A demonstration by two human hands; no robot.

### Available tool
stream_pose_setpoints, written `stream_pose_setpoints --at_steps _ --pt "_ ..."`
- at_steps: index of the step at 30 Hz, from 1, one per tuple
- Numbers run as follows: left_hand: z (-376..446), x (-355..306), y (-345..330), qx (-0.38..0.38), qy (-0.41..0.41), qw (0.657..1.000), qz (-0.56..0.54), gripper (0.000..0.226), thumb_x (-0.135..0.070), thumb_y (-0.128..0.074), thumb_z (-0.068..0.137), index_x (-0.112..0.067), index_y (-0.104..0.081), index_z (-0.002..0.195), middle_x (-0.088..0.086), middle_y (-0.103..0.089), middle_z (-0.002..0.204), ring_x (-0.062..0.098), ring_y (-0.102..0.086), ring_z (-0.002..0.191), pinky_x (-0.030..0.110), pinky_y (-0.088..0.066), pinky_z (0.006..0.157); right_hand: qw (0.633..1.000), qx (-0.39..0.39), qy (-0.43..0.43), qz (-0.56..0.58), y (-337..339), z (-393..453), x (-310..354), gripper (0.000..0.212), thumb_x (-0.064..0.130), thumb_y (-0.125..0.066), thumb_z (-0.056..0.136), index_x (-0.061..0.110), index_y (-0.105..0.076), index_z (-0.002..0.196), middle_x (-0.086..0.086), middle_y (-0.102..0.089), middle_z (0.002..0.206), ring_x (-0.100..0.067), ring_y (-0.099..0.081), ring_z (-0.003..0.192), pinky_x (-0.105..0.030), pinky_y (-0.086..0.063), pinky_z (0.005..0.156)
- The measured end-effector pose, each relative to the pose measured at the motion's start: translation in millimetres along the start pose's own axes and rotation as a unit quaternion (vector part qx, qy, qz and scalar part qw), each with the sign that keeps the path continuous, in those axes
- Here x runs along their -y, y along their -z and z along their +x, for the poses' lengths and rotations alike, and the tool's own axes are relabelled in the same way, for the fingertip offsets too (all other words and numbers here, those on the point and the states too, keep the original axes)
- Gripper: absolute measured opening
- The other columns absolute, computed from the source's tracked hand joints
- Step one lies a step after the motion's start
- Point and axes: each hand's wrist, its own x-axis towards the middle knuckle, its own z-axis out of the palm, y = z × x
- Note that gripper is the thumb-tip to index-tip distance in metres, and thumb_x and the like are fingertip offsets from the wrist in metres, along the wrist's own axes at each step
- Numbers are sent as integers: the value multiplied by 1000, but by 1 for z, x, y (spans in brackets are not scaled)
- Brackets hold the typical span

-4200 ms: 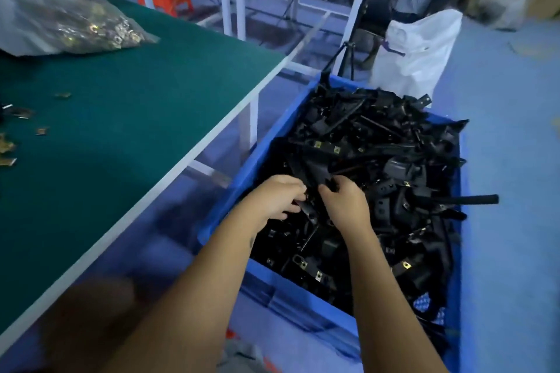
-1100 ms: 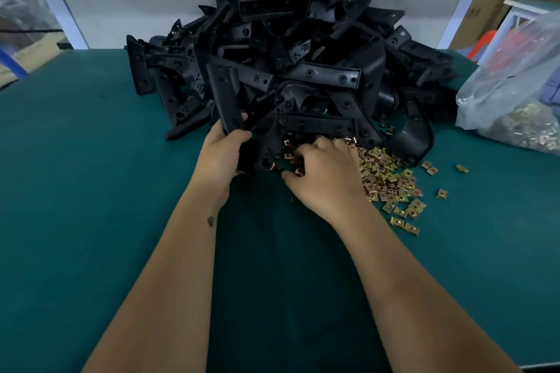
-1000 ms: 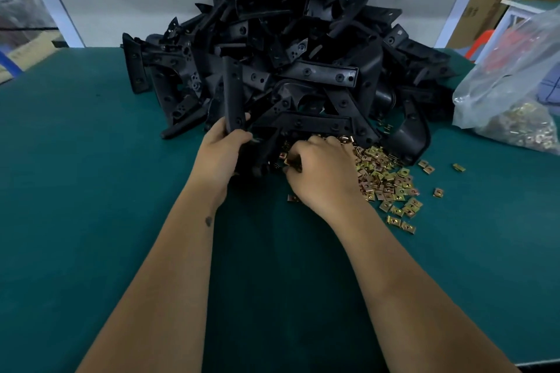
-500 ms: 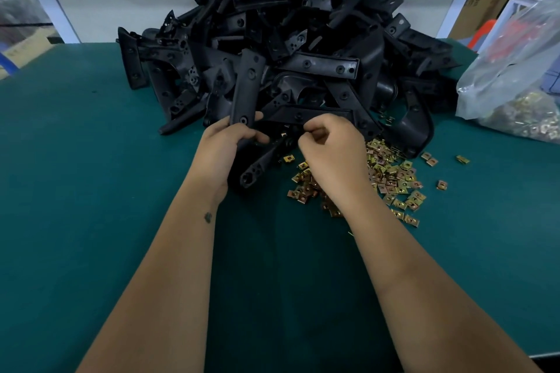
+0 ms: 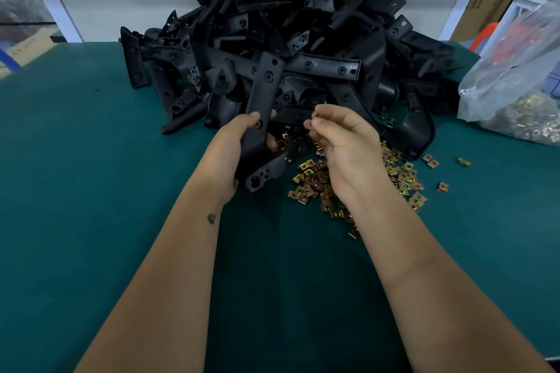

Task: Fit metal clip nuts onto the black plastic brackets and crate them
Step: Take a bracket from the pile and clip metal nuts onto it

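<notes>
Two hands meet before the bracket pile (image 5: 281, 48): left hand (image 5: 230, 148) grips a bracket (image 5: 262, 106) upright, exposing its edge; right hand (image 5: 345, 142) curls, fingertips pinched, nut unseen, above loose nuts (image 5: 312, 182).

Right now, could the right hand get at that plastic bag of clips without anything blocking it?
Probably yes: the right hand has bare green table between it and the plastic bag; only scattered clip nuts lie there.

One long black bracket (image 5: 263, 100) upright before the heaped brackets (image 5: 303, 39), brass clip nuts (image 5: 403, 179) (loose) scattered alongside
</notes>
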Motion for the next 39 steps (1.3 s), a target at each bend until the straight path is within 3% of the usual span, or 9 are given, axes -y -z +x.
stream_pose_setpoints --at_steps 2,4,8,13,16,21,27,39 --pt "2 0 -1 -38 -20 998 -49 25 -23 -48 101 -15 -70 108 -1 -62 67 12 -62 61 25 -53 64 1000 -4 -15 26 0 0 1 23 -10 -67 82 9 -72 94 -8 -64 96 -21 -65 94 -28 -54 90" --pt "4 -1 1 -63 -70 992 -89 25 -7 -48 99 -16 -68 112 -3 -65 72 10 -66 69 27 -56 68 999 -14 -26 26 0 -1 3 20 -8 -70 81 9 -72 92 -8 -68 95 -18 -67 93 -26 -55 90" --pt "4 0 3 -41 -101 983 -149 40 -1 -47 100 -34 -63 117 -5 -75 100 14 -71 100 36 -59 74 999 -7 -47 22 -1 -2 3 13 -1 -72 82 11 -71 81 -3 -71 83 -14 -66 85 -23 -54 83" --pt "4 4 -7 -61 -32 983 -170 30 -10 -49 102 -33 -63 115 -6 -77 99 12 -74 86 32 -58 59 995 43 -78 41 -1 -3 2 11 4 -69 86 13 -71 81 2 -70 75 -8 -62 70 -19 -53 66" --pt "2 7 -15 -54 -4 984 -170 26 -15 -65 92 -32 -63 111 -5 -77 98 12 -74 83 30 -57 58 990 69 -93 75 -2 -4 1 9 3 -66 87 10 -70 83 -2 -72 76 -9 -65 68 -19 -53 63" --pt "-2 9 -20 -23 1 978 -206 54 -13 -77 64 -28 -59 113 -2 -76 101 13 -74 88 28 -59 70 986 73 -111 98 -2 -3 0 10 6 -66 88 11 -72 82 -3 -73 79 -9 -66 68 -19 -54 63" --pt "-4 8 -18 -26 10 970 -240 55 -11 -75 65 -23 -60 116 0 -77 96 11 -74 82 21 -57 64 987 65 -121 84 -1 -4 1 13 12 -67 89 15 -75 78 -3 -72 76 -10 -64 64 -21 -53 61" --pt "-4 9 -17 -6 12 974 -225 58 -11 -76 64 -22 -59 119 1 -76 102 14 -73 88 24 -59 71 987 57 -115 95 0 -4 2 6 12 -67 88 12 -71 83 -3 -72 75 -9 -65 63 -19 -53 58"
